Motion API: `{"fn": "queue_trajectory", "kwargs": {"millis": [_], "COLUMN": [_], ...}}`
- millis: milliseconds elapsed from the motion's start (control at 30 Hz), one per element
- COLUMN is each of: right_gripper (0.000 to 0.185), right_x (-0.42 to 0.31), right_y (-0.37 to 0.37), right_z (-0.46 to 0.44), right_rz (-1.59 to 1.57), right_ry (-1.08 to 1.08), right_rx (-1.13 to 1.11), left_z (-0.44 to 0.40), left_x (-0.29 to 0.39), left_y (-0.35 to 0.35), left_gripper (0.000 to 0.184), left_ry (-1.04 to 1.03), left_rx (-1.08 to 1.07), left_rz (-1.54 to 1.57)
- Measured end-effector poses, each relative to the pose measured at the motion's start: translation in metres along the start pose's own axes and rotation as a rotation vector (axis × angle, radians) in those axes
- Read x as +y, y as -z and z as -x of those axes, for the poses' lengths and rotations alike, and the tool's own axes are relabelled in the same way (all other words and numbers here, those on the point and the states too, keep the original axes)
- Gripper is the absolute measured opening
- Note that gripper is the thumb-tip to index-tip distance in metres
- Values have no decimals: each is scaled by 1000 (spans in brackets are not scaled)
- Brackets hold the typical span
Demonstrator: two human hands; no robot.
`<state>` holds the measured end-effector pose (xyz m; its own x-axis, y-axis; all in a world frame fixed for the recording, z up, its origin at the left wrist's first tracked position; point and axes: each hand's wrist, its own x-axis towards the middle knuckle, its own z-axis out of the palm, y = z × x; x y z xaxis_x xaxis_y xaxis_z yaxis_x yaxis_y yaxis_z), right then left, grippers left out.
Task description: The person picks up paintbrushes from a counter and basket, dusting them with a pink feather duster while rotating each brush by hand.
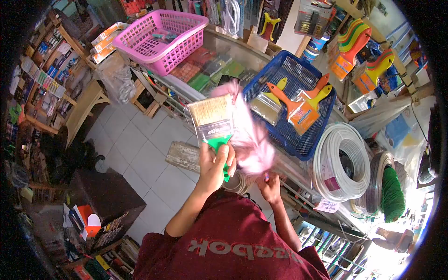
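My left hand (215, 164) is closed round the green handle of a paintbrush (212, 116). The brush stands bristles up, with a clear plastic wrapper around its head. My right hand (270, 187) grips a pink fluffy duster (252, 140) by its handle, and the fluff is smeared by motion. The duster is just right of the brush and covers part of the counter edge. Beyond it, a blue plastic basket (323, 133) holds several paintbrushes with orange and yellow handles, such as an orange one (298, 114).
A pink basket (163, 56) rests on the glass counter (233, 46). Coils of white cable (342, 161) and green rope (393, 196) stand at the right. More brushes (350, 49) hang at upper right. A dark cabinet (105, 196) stands on the tiled floor (154, 186).
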<state>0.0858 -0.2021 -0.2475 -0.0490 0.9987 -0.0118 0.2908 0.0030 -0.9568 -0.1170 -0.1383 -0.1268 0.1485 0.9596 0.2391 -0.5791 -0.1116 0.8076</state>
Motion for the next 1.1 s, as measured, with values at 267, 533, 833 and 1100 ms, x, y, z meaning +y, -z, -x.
{"fn": "queue_trajectory", "kwargs": {"millis": [267,533,833,1100], "right_gripper": [41,8,12,16], "right_x": [3,-13,-35,-10], "right_y": [5,4,-6,-10], "right_z": [-3,-1,8,23], "right_rz": [54,63,-74,-178], "right_ry": [-174,-220,-192,-192], "right_rx": [-132,-76,-8,11], "left_z": [-1,4,7,11], "left_x": [3,0,1,-2], "left_y": [-2,-1,2,2], "left_gripper": [29,31,31,27], "left_ry": [5,11,14,96], "left_rx": [-23,44,32,118], "left_rz": [6,66,39,43]}}
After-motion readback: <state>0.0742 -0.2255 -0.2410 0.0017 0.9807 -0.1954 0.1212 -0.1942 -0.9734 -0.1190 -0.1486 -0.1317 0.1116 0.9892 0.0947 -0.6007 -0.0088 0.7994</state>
